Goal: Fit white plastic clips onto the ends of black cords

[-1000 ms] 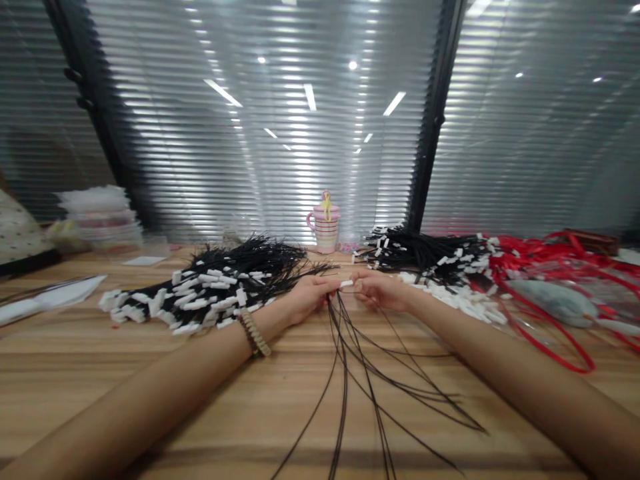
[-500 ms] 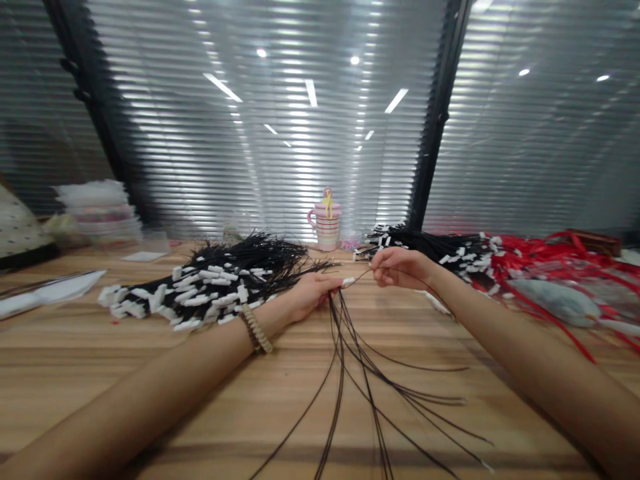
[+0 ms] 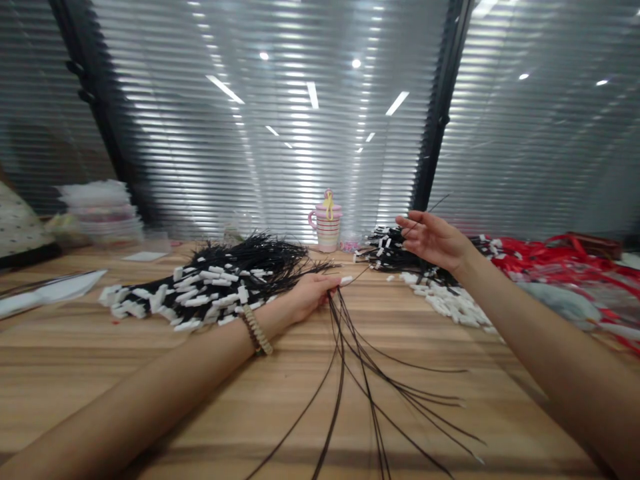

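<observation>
While the left hand [image 3: 313,293] is hovering low over the bench [image 3: 225,427], its fingers are pinching a bunch of dark cords [image 3: 342,353] near the top; a small white tab [image 3: 346,281] is sticking out just past those fingertips, and the cords are fanning out below them, toward the wearer; one thin strand [image 3: 360,275] is slanting up from the tab toward the right hand [image 3: 436,241], which is hanging higher, its fingers curling loosely; a dark line is crossing them, though whether they are gripping it one cannot tell; left of the left fingers, a heap of black cords with white ends [image 3: 215,287] is lying close by; beyond them a striped mug [image 3: 327,230] is standing; below the right fingers, loose white pieces [image 3: 455,305] are lying scattered; right of them, red ribbons [image 3: 555,257] are spreading.
</observation>
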`<state>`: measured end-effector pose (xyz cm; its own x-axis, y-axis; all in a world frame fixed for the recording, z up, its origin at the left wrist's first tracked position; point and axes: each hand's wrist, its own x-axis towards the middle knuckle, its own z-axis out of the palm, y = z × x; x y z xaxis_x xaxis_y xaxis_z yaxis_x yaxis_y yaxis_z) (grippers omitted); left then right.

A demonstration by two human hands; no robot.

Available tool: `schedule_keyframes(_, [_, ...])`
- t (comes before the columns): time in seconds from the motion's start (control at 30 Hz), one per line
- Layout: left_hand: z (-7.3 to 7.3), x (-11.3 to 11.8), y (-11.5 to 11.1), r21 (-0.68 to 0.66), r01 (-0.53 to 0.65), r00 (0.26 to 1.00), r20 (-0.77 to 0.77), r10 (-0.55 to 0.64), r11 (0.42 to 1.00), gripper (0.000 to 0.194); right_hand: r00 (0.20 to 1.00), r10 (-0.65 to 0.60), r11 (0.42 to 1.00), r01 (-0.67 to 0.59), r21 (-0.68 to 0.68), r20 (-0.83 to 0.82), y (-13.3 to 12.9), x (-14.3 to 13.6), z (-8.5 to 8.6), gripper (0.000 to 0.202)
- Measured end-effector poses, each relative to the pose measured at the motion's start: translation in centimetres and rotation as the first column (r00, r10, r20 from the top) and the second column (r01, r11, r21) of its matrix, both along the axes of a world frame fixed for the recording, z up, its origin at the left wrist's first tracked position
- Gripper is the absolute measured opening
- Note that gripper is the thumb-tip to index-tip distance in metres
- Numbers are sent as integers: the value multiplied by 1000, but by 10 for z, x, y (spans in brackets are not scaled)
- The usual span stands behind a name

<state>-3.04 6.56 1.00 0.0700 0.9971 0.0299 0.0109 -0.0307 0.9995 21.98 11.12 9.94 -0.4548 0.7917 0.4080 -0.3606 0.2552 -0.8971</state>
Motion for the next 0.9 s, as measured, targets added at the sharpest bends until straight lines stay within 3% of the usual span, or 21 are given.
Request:
schedule_keyframes(0.13, [-1, 4, 5, -51, -119, 993, -24, 118, 992, 26, 960, -246, 968, 236, 89, 133, 8, -15, -13, 22])
schedule_keyframes(0.2, [0, 5, 7, -82, -157, 987, -26, 156, 984, 23, 934, -288, 957, 273, 97, 213, 10, -29, -35, 28])
schedule_keyframes(0.33, [2, 2, 8, -134, -197, 980, -10, 198, 971, 19, 874, -302, 953, 268, 142, 380, 3, -62, -86, 17])
schedule_keyframes(0.4, [3, 0, 9, -146, -204, 978, 4, 206, 968, 19, 852, -312, 950, 270, 158, 420, -6, -73, -101, 16])
schedule_keyframes(0.6, [1, -2, 11, -138, -191, 980, 31, 197, 972, 21, 820, -323, 946, 274, 171, 473, -24, -82, -105, 16])
schedule_keyframes(0.9, [4, 3, 6, -121, -200, 978, 34, 205, 972, 12, 798, -321, 944, 229, 236, 509, -22, -83, -112, 16])
